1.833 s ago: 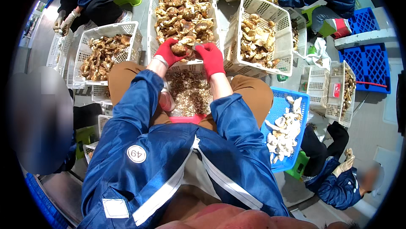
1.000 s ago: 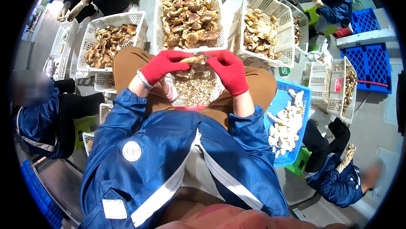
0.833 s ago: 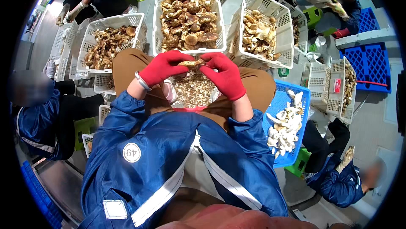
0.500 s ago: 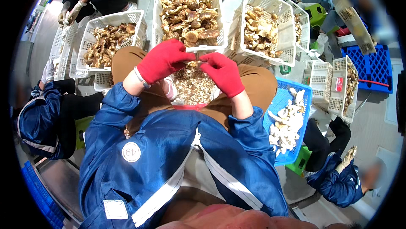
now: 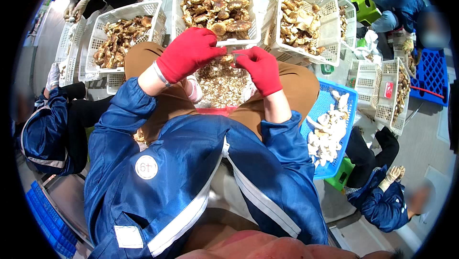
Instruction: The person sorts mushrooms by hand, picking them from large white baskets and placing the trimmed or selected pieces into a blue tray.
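Both my hands wear red gloves and meet over a red-rimmed tub [image 5: 215, 111] of mushroom trimmings [image 5: 220, 87] between my knees. My left hand [image 5: 191, 54] is closed in a pinch; whatever its fingers hold is hidden. Just across a narrow gap, my right hand [image 5: 260, 70] pinches a small thin blade [image 5: 236, 57], its flat edge showing at the fingertips. Straight ahead, a white crate [image 5: 178, 17] is heaped with brown-capped mushrooms [image 5: 217, 3]. Pale, trimmed mushrooms [image 5: 330, 130] lie in a blue basket [image 5: 351, 111] beside my right knee.
More white crates of mushrooms stand at the left [image 5: 158, 25] and right [image 5: 337, 34]. Co-workers sit around on low green stools [image 5: 367, 10]. A blue pallet [image 5: 432, 75] lies far right, and blue stacked crates [image 5: 45, 216] stand at lower left.
My hands sit slightly higher in view and a bit farther apart; the thin blade now shows at my right fingertips. At upper right, a co-worker no longer holds up a tilted crate.
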The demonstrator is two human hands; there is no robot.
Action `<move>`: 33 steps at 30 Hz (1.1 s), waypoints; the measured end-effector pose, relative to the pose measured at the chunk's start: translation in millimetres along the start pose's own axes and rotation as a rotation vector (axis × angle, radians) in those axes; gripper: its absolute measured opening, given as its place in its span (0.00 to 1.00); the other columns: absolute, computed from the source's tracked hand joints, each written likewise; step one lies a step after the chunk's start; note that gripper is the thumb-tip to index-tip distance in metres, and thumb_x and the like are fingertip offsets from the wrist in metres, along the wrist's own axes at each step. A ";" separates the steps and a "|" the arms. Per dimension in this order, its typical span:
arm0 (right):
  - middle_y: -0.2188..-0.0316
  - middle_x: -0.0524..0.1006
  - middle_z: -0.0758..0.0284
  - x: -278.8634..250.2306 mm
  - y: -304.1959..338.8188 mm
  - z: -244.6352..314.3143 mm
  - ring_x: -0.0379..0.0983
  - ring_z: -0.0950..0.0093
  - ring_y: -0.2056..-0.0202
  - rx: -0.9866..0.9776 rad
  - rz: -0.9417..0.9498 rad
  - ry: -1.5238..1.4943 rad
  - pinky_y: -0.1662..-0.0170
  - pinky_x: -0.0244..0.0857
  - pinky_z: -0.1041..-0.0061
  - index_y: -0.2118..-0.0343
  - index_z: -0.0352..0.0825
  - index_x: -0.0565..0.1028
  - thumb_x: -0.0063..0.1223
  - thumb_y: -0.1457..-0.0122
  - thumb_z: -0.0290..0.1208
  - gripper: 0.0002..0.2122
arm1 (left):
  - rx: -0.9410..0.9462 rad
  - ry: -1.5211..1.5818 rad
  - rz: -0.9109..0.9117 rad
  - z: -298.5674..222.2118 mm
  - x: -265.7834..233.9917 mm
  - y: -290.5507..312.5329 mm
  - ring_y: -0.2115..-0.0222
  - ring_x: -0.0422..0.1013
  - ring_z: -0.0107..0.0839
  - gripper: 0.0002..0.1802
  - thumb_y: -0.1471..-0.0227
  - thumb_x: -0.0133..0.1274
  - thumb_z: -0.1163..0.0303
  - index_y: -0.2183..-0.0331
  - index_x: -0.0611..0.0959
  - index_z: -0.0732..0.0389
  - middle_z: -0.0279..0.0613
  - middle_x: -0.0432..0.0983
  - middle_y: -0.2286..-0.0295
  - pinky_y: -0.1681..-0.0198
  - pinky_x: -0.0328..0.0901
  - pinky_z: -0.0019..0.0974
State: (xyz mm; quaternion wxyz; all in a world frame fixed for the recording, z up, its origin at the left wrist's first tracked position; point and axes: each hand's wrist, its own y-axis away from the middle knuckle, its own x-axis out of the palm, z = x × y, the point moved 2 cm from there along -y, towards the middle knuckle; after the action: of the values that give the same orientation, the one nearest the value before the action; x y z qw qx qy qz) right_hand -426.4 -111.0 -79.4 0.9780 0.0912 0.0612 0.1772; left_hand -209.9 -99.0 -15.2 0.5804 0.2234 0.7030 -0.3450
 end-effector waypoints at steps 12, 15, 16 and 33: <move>0.69 0.80 0.62 4.6 1.9 2.8 0.77 0.73 0.70 0.108 0.089 -0.016 0.64 0.71 0.76 0.64 0.28 0.78 0.59 0.45 0.27 0.08 | 0.166 -0.100 -0.079 -5.3 -5.9 -4.2 0.55 0.71 0.37 0.18 0.57 0.52 0.68 0.60 0.83 0.49 0.34 0.75 0.68 0.42 0.62 0.45; 0.69 0.79 0.58 -3.0 2.7 -6.9 0.79 0.64 0.68 0.281 0.178 -0.629 0.61 0.77 0.65 0.69 0.28 0.75 0.57 0.45 0.22 0.04 | 0.122 -0.016 -0.122 -5.2 -9.8 -1.8 0.55 0.71 0.39 0.17 0.58 0.56 0.71 0.61 0.84 0.49 0.35 0.75 0.66 0.43 0.62 0.45; 0.68 0.78 0.57 -4.8 3.3 -7.7 0.79 0.63 0.68 0.280 0.203 -0.696 0.62 0.77 0.65 0.70 0.28 0.74 0.57 0.45 0.22 0.04 | 0.058 0.128 -0.121 -1.8 -8.7 1.1 0.55 0.71 0.40 0.18 0.59 0.57 0.72 0.61 0.84 0.50 0.36 0.76 0.65 0.44 0.62 0.45; 0.57 0.78 0.62 -8.4 12.5 19.0 0.73 0.76 0.59 -0.315 0.140 -0.206 0.57 0.67 0.77 0.74 0.30 0.74 0.60 0.47 0.21 0.04 | -0.804 1.952 0.056 -19.1 35.5 24.2 0.59 0.73 0.27 0.28 0.46 0.56 0.68 0.45 0.72 0.67 0.40 0.77 0.57 0.53 0.68 0.32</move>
State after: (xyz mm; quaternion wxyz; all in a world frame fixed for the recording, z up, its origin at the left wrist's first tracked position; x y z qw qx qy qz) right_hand -435.5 -105.4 -57.6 0.9666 -0.0410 -0.0741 0.2419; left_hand -213.3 -71.8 -53.4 -0.1978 0.2114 0.9223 0.2560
